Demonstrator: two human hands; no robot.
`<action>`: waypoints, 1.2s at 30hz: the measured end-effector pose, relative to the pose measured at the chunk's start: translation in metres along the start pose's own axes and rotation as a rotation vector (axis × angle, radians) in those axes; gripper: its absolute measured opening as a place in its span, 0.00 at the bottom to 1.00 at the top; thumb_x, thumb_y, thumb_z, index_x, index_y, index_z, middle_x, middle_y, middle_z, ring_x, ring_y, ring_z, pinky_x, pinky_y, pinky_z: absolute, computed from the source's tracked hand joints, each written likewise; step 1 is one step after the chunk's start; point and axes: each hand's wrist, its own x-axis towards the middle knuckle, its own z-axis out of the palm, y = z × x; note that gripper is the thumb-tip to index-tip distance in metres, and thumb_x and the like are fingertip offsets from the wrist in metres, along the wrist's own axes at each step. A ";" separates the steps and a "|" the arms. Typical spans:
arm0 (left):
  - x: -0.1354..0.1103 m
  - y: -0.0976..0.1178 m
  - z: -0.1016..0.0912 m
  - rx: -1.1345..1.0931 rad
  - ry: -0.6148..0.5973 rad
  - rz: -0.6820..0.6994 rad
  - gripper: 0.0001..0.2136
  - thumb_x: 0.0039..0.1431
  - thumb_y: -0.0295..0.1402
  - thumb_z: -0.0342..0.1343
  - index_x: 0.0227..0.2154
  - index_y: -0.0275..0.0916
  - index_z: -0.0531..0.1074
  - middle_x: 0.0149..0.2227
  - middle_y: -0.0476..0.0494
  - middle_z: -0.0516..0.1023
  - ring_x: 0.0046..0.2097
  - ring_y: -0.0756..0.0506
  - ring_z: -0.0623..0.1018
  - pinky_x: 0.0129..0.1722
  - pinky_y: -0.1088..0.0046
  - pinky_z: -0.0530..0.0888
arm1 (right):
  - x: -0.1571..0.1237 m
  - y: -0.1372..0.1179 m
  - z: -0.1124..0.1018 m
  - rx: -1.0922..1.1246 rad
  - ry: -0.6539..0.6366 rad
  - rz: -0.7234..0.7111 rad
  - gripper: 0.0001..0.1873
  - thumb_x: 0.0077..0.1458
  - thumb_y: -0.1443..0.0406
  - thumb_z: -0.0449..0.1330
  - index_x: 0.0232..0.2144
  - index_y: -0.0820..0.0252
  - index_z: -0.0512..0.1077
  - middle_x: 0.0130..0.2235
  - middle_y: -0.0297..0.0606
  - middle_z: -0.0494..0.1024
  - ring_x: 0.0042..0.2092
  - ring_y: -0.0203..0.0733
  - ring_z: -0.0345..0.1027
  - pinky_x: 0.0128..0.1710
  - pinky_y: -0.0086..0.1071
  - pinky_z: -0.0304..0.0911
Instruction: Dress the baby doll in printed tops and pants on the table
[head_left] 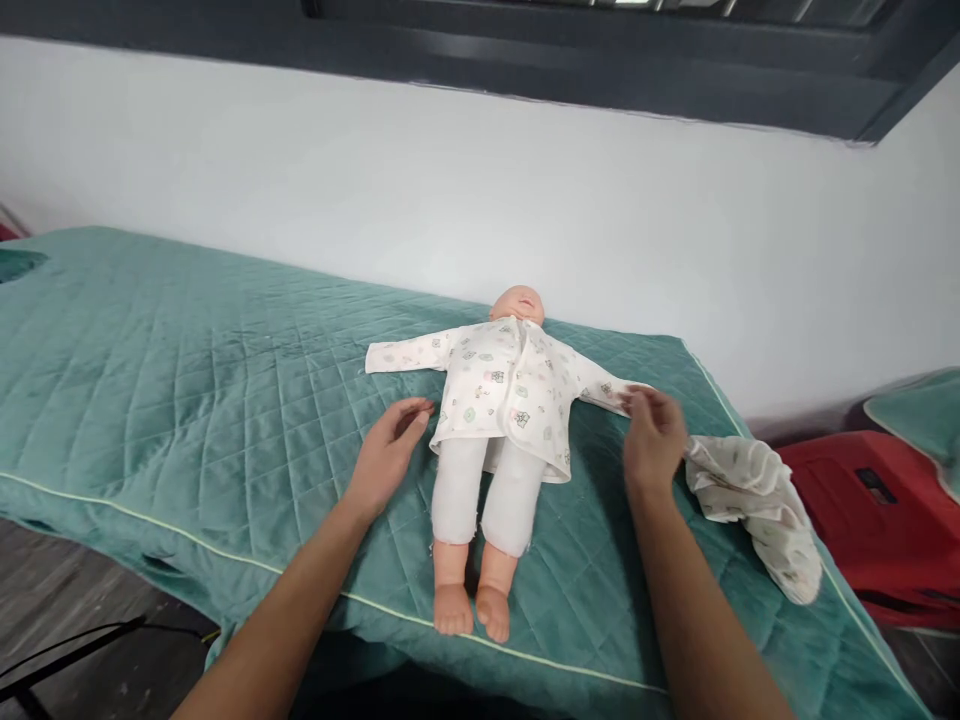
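A baby doll [451,570] lies on its back on the green quilted bed cover [247,400], feet toward me. It wears a white printed long-sleeved baby shirt [487,390], and its upper legs are white. My right hand [655,435] pinches the cuff of the sleeve on the right, slightly blurred by motion. Beside the shirt's lower left edge is my left hand [391,445], fingers loosely bent with thumb apart, holding nothing. The other sleeve stretches out flat to the left. Right of my right hand lies a crumpled white printed cloth garment [754,500].
A white wall [375,190] runs behind the bed, below a dark window frame [525,60]. Past the bed's right edge is a red case-like object [885,520], partly under green fabric [919,415]. A thin black stand [71,660] is at lower left on the floor.
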 end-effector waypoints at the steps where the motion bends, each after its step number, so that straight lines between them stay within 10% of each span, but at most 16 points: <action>1: 0.007 0.005 0.005 -0.137 -0.042 -0.079 0.17 0.62 0.43 0.60 0.50 0.40 0.75 0.54 0.40 0.79 0.57 0.40 0.77 0.60 0.61 0.71 | -0.012 -0.003 0.008 -0.030 -0.113 0.090 0.15 0.56 0.55 0.62 0.38 0.60 0.77 0.38 0.39 0.82 0.42 0.45 0.76 0.53 0.47 0.71; 9: 0.067 0.015 0.051 -0.762 -0.322 -0.485 0.22 0.64 0.43 0.58 0.54 0.33 0.75 0.49 0.34 0.83 0.50 0.39 0.82 0.53 0.62 0.79 | -0.042 -0.022 0.043 0.460 -0.453 0.608 0.11 0.54 0.59 0.63 0.38 0.59 0.78 0.42 0.42 0.84 0.47 0.51 0.79 0.47 0.44 0.77; 18: 0.113 0.020 0.073 -0.886 -0.410 -0.503 0.20 0.64 0.38 0.57 0.56 0.35 0.74 0.47 0.38 0.84 0.51 0.38 0.82 0.56 0.59 0.78 | -0.007 -0.025 0.087 0.504 -0.425 0.765 0.14 0.58 0.62 0.60 0.45 0.62 0.76 0.43 0.42 0.85 0.47 0.50 0.80 0.48 0.44 0.77; 27: 0.131 0.015 0.072 -0.946 -0.318 -0.509 0.21 0.64 0.38 0.57 0.56 0.31 0.73 0.48 0.34 0.83 0.49 0.36 0.83 0.56 0.56 0.78 | 0.004 -0.012 0.075 0.132 -0.384 0.486 0.19 0.58 0.50 0.60 0.40 0.59 0.75 0.38 0.42 0.82 0.43 0.51 0.75 0.44 0.45 0.72; 32: 0.150 0.013 0.050 -1.064 -0.050 -0.469 0.19 0.68 0.40 0.52 0.54 0.30 0.72 0.48 0.31 0.82 0.50 0.38 0.82 0.54 0.59 0.79 | -0.001 -0.022 0.058 -0.324 -0.103 0.050 0.20 0.58 0.47 0.59 0.33 0.58 0.70 0.35 0.37 0.76 0.38 0.44 0.68 0.43 0.39 0.64; 36: 0.166 0.009 0.033 -1.116 0.244 -0.353 0.13 0.71 0.35 0.49 0.51 0.35 0.72 0.47 0.36 0.82 0.51 0.41 0.82 0.55 0.57 0.78 | -0.002 -0.045 0.082 -0.249 -0.220 -0.090 0.15 0.58 0.52 0.60 0.36 0.58 0.71 0.39 0.37 0.75 0.40 0.41 0.68 0.42 0.36 0.63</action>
